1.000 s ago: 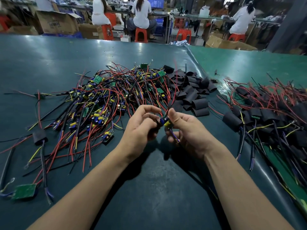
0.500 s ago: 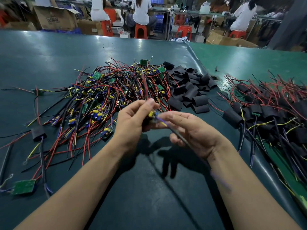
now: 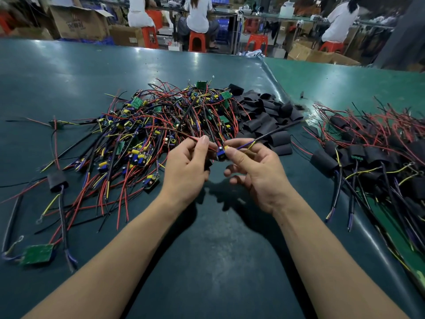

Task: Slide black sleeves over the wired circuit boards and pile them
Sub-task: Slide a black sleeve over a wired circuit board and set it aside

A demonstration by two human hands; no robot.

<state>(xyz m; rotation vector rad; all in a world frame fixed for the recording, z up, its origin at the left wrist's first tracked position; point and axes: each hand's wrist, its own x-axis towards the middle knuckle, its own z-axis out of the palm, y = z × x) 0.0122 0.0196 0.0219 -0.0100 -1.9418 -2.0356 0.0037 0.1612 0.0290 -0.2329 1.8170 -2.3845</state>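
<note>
Above the table's middle, my left hand (image 3: 187, 166) and my right hand (image 3: 255, 168) hold one small wired circuit board (image 3: 221, 154) between them. The left thumb and fingers pinch its red-wire end, with a black sleeve partly hidden under the palm. The right thumb and forefinger pinch the board's other end, where a black cable (image 3: 273, 133) with blue and yellow leads runs up to the right. Behind the hands lies a heap of bare wired boards (image 3: 147, 125). Loose black sleeves (image 3: 264, 113) are piled to its right. Sleeved boards (image 3: 368, 148) are heaped at the far right.
A sleeved board (image 3: 57, 180) and a bare green board (image 3: 38, 254) lie apart at the left. The green table (image 3: 218, 261) has a seam (image 3: 279, 90) running toward the right. People sit on red stools beyond the far edge, among cardboard boxes.
Both hands rose slightly toward the heap. The black cable swung from hanging down under my right hand to pointing up and right. The board's blue part now shows between the fingertips.
</note>
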